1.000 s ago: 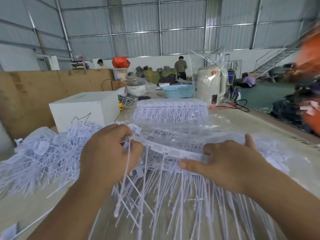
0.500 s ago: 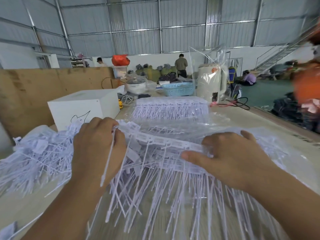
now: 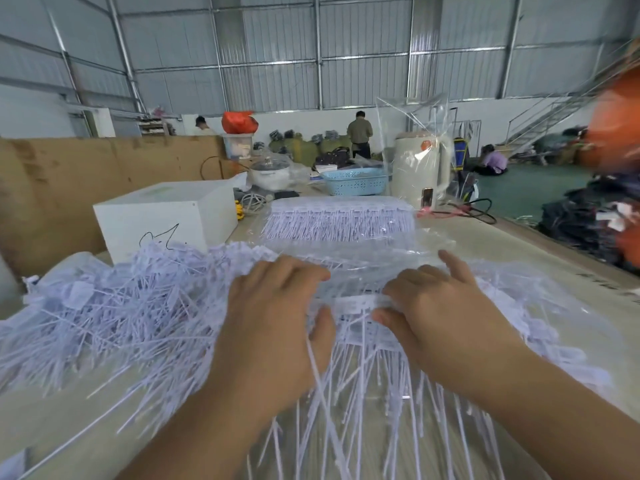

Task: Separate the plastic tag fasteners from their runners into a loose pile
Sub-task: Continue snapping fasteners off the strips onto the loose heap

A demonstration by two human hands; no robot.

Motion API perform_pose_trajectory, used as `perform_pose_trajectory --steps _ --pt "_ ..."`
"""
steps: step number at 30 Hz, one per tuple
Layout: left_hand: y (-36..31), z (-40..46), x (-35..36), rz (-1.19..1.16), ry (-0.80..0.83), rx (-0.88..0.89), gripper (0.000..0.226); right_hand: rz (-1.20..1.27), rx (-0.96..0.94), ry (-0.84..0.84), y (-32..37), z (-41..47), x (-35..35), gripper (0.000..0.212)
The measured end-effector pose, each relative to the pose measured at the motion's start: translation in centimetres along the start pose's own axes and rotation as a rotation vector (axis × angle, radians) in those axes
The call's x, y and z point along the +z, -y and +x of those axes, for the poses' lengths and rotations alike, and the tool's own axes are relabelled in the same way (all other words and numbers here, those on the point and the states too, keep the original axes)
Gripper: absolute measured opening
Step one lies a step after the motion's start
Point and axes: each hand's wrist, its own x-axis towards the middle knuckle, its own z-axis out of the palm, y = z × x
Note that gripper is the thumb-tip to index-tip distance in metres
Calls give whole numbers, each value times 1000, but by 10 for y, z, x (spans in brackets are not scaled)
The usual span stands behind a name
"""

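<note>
A white runner strip [image 3: 356,301] with plastic tag fasteners hanging from it lies across the table in front of me. My left hand [image 3: 277,327] grips its left part, fingers curled over the top, thumb underneath, with loose fasteners [image 3: 322,386] trailing from the palm. My right hand [image 3: 440,317] pinches the strip's right part between thumb and fingers. A big loose pile of separated white fasteners [image 3: 114,313] spreads to the left. A bagged stack of uncut fasteners [image 3: 339,220] lies further back.
A white box [image 3: 162,220] stands behind the pile at left. Behind the stack are a blue basket [image 3: 356,181], a bagged cream kettle [image 3: 420,171] and a black cable [image 3: 478,209]. A wooden board [image 3: 52,188] walls the left. People work far back.
My left hand has slid right along the runner toward my right hand, stripping fasteners off; the two hands now sit close together. The view has dipped slightly.
</note>
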Motion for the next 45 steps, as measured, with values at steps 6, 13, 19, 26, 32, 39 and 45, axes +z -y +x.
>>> perform_pose_trajectory --steps 6,13,19,26,32,39,45 --pt "-15 -3 3 137 94 88 39 180 -124 -354 1 1 14 22" --pt "-6 3 -9 213 -128 80 20 389 -70 -229 -1 0 3 40" --pt "6 8 -16 274 -155 46 16 303 -33 -134 1 -2 -1 34" --pt "37 10 -19 330 -249 -114 13 208 160 -30 -8 -1 1 67" --pt "30 7 -10 270 -208 -142 10 208 161 -129 -8 0 2 48" --pt "6 7 -7 235 -108 -53 16 384 -80 -448 7 -10 -16 85" --pt "4 8 -10 275 -82 -67 29 404 -133 -255 13 -16 -36 44"
